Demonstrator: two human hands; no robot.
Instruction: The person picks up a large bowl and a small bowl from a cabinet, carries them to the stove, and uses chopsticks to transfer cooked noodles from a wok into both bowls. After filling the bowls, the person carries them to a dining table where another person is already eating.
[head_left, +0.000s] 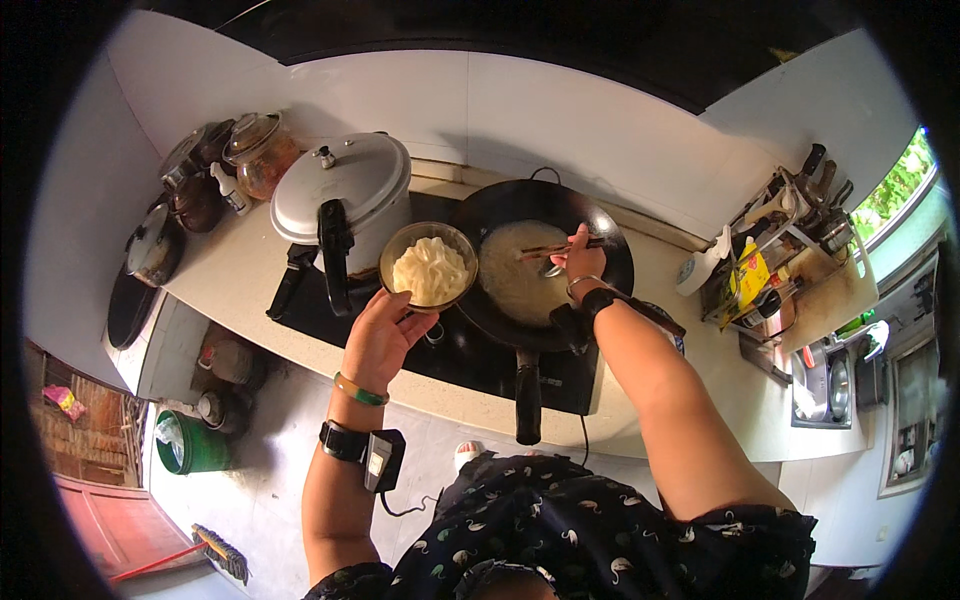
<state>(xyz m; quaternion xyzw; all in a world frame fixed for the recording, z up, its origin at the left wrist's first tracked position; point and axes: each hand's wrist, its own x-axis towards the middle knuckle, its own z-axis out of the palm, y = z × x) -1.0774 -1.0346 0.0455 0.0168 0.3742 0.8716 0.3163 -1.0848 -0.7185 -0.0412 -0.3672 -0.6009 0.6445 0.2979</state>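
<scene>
My left hand (386, 326) holds a clear glass bowl (469, 264) from below and the near side, to the left of the wok. Pale, soft strands, perhaps noodles (430, 271), are heaped in it. A pair of wooden chopsticks (541, 251) is gripped in my right hand (586, 259) over the black wok (541, 199). Their tips reach the cloudy whitish liquid (510, 300) inside. Just under those fingers shows the shiny metal end of a utensil (555, 271); whether I hold it too is unclear. The wok stands on a black cooktop (431, 375), its handle (528, 409) towards me.
A large pressure cooker (349, 172) stands left of the wok, its black handles jutting towards me. Lidded pots (259, 146) and a spray bottle (231, 191) fill the far left. At right are a utensil rack (780, 240) and a sink (821, 425). A green bucket (202, 446) is on the floor.
</scene>
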